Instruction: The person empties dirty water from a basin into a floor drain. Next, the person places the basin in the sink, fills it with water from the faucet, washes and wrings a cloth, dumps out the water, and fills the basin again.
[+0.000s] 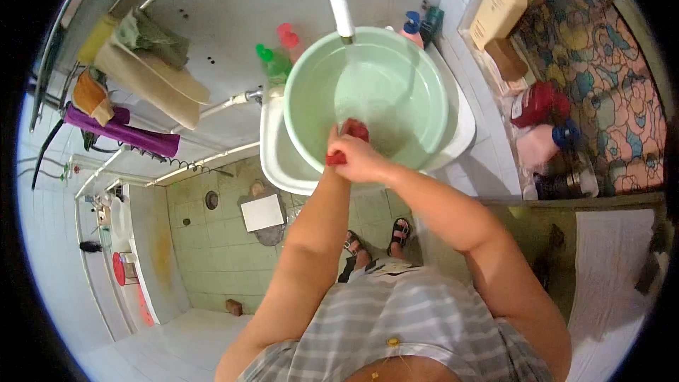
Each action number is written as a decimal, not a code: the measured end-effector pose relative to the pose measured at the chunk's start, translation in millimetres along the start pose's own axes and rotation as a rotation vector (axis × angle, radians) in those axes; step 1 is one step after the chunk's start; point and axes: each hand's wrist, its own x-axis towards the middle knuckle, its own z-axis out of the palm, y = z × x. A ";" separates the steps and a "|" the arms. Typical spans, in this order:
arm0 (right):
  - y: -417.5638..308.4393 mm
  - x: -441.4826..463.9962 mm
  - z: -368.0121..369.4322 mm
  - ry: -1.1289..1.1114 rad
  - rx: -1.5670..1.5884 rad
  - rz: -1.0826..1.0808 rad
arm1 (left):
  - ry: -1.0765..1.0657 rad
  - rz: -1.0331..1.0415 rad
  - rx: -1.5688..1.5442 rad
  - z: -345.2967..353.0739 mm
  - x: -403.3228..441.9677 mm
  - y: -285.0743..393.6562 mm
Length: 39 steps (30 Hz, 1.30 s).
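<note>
My two hands meet over the near side of a pale green basin (296, 110), which stands in a white sink (274, 163). A small piece of red cloth (336, 159) shows at my left wrist, under the fingers of my right hand (362, 160), which are closed on it. More red shows at the fingers of my left hand (334, 138), which is partly covered by the right; its fingers look curled around the cloth. Water runs from the white faucet (339, 7) into the basin, where shallow water lies.
Behind the basin stand a green-capped bottle (272, 64), a pink-topped bottle (288, 39) and a blue-pump bottle (411, 25). On the right ledge are a cream bottle (498, 10) and a red bottle (541, 104). A purple towel (127, 131) hangs at left.
</note>
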 end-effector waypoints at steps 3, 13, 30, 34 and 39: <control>-2.5 3.2 18.7 0.207 -0.348 0.072 | -0.327 -0.174 -0.242 15.5 -15.7 10.3; 96.9 37.4 -26.9 0.361 -0.400 0.591 | 0.142 -0.291 0.282 66.7 -35.2 8.1; 45.1 -15.7 -158.4 0.245 -0.214 0.211 | 0.339 0.821 0.978 65.0 -51.9 127.2; 51.2 -29.8 -138.7 -0.115 -0.497 0.199 | 0.364 0.610 1.178 77.8 -77.1 118.8; 82.7 -15.1 -68.0 -0.234 -0.720 0.382 | 0.150 0.544 2.306 90.3 -78.5 70.3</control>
